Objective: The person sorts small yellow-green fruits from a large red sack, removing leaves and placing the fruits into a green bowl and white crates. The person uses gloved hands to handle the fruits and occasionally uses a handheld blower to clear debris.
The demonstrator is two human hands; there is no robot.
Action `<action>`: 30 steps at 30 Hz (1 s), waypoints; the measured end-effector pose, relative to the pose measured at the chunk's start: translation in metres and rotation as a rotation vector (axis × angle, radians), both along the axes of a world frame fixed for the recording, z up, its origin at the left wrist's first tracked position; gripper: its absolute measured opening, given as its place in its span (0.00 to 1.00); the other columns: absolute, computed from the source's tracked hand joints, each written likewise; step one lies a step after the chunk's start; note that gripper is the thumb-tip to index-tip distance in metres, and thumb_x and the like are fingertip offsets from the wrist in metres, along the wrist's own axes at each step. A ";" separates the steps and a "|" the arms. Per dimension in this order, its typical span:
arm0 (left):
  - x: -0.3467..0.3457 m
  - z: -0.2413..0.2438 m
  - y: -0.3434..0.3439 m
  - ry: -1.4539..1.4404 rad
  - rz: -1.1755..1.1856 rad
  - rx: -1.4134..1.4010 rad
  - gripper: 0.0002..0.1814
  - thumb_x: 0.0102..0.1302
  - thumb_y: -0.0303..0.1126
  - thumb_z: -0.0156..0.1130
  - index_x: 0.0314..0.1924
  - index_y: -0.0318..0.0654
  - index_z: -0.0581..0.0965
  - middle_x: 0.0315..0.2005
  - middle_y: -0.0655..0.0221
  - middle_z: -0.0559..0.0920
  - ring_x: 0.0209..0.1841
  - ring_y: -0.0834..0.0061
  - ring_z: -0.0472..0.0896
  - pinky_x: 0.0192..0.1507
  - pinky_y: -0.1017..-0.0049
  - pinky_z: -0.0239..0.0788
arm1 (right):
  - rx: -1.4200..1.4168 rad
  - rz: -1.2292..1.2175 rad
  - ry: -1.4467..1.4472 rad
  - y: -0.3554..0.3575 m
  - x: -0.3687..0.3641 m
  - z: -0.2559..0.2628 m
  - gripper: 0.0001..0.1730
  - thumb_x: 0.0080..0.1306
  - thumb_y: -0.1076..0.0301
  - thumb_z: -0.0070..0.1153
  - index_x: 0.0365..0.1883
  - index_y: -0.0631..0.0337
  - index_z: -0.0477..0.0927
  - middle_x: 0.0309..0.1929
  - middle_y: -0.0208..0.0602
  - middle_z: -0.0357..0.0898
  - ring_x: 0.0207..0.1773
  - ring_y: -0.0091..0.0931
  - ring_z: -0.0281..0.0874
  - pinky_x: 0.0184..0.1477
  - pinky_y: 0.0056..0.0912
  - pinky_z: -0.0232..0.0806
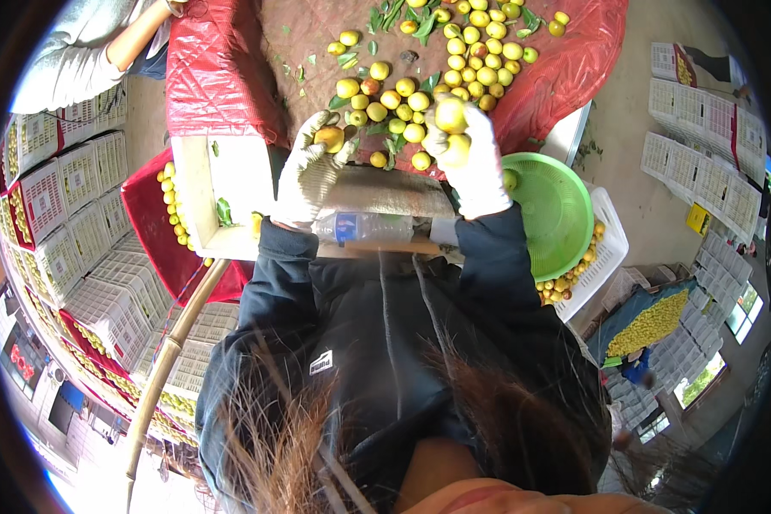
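Observation:
My left hand [310,164], in a pale knitted glove, holds a yellow jujube fruit with a reddish-brown side [329,139] between thumb and fingers. In my gloved right hand [472,164] are two yellow-green fruits [451,115], one above the other. Both hands are raised over the near edge of a sorting table. Many loose yellow-green and brown-blotched fruits [377,112] lie beyond them on the brown table cover [315,58], among green leaves. Below and between my wrists lies a clear plastic bottle with a blue label [366,227].
A green plastic basin [552,205] stands at my right on a white crate [607,238] containing browned fruit. To my left are a pale open box [196,186] and a bamboo pole [167,353]. Another person's arm [135,38] is at upper left, near stacked white crates [112,302].

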State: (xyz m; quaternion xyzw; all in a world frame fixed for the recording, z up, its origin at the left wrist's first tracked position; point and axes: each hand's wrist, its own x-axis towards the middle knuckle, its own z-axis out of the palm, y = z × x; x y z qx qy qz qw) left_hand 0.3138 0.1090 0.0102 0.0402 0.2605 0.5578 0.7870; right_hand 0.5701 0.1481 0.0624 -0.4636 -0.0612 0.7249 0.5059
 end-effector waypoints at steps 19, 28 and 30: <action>-0.003 -0.026 -0.012 0.128 -0.111 -0.060 0.36 0.71 0.21 0.61 0.76 0.41 0.62 0.65 0.59 0.74 0.61 0.59 0.80 0.62 0.67 0.76 | -0.061 0.425 -1.502 -0.086 0.121 0.064 0.25 0.70 0.61 0.58 0.63 0.58 0.80 0.56 0.47 0.83 0.56 0.31 0.82 0.58 0.33 0.73; 0.003 -0.015 0.007 0.395 -0.126 -0.014 0.39 0.68 0.16 0.60 0.77 0.43 0.63 0.61 0.66 0.76 0.53 0.73 0.79 0.56 0.72 0.76 | 0.240 1.135 -1.778 0.014 0.010 -0.120 0.21 0.67 0.66 0.56 0.59 0.48 0.80 0.66 0.44 0.75 0.63 0.45 0.78 0.57 0.50 0.75; -0.004 -0.027 0.015 0.430 -0.117 0.011 0.36 0.68 0.18 0.63 0.75 0.37 0.65 0.67 0.64 0.74 0.65 0.70 0.75 0.66 0.71 0.70 | 0.315 1.028 -1.657 0.014 0.017 -0.124 0.20 0.66 0.66 0.59 0.57 0.50 0.81 0.58 0.46 0.79 0.54 0.46 0.82 0.54 0.51 0.75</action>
